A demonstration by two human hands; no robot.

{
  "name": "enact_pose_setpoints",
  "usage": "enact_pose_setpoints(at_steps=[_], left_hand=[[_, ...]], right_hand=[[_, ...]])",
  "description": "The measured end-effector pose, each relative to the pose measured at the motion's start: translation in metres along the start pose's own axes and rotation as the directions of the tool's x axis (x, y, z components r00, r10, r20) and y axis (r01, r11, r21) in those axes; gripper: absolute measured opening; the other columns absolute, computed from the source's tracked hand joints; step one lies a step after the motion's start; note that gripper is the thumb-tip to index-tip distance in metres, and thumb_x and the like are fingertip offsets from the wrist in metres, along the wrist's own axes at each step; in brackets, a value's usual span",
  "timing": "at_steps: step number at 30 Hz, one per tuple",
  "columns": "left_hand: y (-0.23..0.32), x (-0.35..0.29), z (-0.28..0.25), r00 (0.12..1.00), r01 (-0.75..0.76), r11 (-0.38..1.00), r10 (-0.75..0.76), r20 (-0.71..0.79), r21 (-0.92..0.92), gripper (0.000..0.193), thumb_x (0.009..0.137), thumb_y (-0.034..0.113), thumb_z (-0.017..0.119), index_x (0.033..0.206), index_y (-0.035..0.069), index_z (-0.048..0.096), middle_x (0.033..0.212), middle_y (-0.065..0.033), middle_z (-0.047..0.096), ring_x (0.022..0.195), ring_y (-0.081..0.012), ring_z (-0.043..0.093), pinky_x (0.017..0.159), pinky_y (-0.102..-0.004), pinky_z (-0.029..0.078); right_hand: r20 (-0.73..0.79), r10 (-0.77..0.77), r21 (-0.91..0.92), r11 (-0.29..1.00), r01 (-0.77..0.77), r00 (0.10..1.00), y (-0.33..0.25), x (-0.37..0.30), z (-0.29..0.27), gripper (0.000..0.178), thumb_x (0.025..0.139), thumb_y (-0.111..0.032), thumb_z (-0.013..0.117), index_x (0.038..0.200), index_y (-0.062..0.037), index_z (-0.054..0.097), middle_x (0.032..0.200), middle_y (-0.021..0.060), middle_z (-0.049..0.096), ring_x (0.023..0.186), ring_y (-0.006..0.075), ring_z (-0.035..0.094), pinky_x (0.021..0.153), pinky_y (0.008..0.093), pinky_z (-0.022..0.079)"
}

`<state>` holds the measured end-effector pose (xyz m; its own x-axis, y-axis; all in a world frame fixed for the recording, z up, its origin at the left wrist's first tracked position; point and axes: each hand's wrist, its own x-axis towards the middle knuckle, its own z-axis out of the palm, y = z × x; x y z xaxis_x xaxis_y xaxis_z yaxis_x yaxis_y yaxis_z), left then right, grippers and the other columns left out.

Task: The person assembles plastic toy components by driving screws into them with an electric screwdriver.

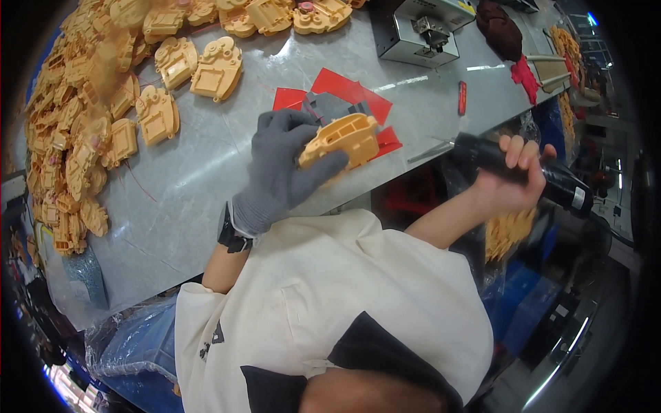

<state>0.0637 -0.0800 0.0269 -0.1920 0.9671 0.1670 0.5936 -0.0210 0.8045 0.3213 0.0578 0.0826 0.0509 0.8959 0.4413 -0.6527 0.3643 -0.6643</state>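
My left hand (279, 162), in a grey knitted glove, is closed around a yellow-orange moulded plastic housing (348, 141) with open compartments along its upper edge. The housing is tilted over a dark grey block (334, 107) that sits among red pieces on the table; whether the two touch I cannot tell. My bare right hand (513, 172) grips a black electric screwdriver (482, 153). Its thin metal bit points left, toward the housing but apart from it. Part of the grey block is hidden behind my left hand and the housing.
A large heap of similar housings (69, 138) fills the table's left side, with several more along the back. A grey metal box (423, 31) stands at the back right. Nearby lie a red marker-like stick (462, 98) and a dark brown cloth-like bundle (499, 31).
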Motion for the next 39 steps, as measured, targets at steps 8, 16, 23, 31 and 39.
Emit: enact_pose_setpoints(at_steps=[8,16,23,31,39], left_hand=[[-0.011,0.019,0.013,0.887,0.025,0.93,0.148,-0.438,0.366,0.082,0.067,0.047,0.076,0.132,0.009,0.042,0.127,-0.0198,0.044,0.12,-0.0344,0.043,0.1,-0.0452,0.036],[-0.021,0.024,0.027,0.947,-0.245,0.876,0.308,-0.091,0.417,0.074,0.062,0.039,0.078,0.124,0.011,0.048,0.119,-0.0136,0.05,0.108,-0.0317,0.049,0.099,-0.0502,0.035],[-0.011,0.007,0.031,0.97,-0.143,0.916,0.204,-0.129,0.374,0.072,0.063,0.038,0.078,0.123,0.013,0.049,0.116,-0.0117,0.05,0.101,-0.0302,0.05,0.086,-0.0437,0.04],[-0.007,-0.002,0.041,0.992,0.097,0.843,-0.038,-0.121,0.529,0.086,0.06,0.044,0.081,0.131,0.014,0.044,0.117,-0.0168,0.048,0.108,-0.0343,0.046,0.09,-0.0458,0.04],[0.013,0.013,0.022,0.787,-0.35,0.895,0.441,-0.432,0.277,0.084,0.062,0.048,0.078,0.129,0.008,0.046,0.133,-0.0233,0.04,0.118,-0.0405,0.042,0.1,-0.049,0.035]], right_hand=[[0.014,0.032,0.008,0.999,-0.032,0.999,0.002,-0.004,0.0,0.034,0.076,-0.006,0.052,0.109,-0.0088,0.052,0.065,0.0024,0.042,0.056,0.015,0.043,0.064,0.0335,0.039],[0.03,0.036,0.003,0.999,-0.036,0.999,0.005,-0.004,0.003,0.034,0.076,-0.007,0.052,0.11,-0.0087,0.051,0.065,0.002,0.042,0.056,0.0148,0.043,0.065,0.0345,0.039],[0.077,0.063,0.03,0.997,-0.065,0.995,0.012,-0.003,0.013,0.037,0.076,-0.008,0.05,0.113,-0.0083,0.049,0.065,0.0025,0.043,0.055,0.0152,0.043,0.065,0.0357,0.039],[0.201,0.092,0.092,0.989,-0.112,0.975,0.028,-0.006,0.04,0.043,0.076,-0.006,0.048,0.119,-0.0055,0.043,0.066,0.0049,0.043,0.054,0.0171,0.043,0.064,0.0373,0.04],[0.425,0.119,-0.033,0.993,-0.116,0.897,0.038,-0.02,0.067,0.046,0.074,-0.002,0.047,0.118,-0.0022,0.038,0.064,0.0072,0.045,0.052,0.0176,0.046,0.06,0.0368,0.043]])
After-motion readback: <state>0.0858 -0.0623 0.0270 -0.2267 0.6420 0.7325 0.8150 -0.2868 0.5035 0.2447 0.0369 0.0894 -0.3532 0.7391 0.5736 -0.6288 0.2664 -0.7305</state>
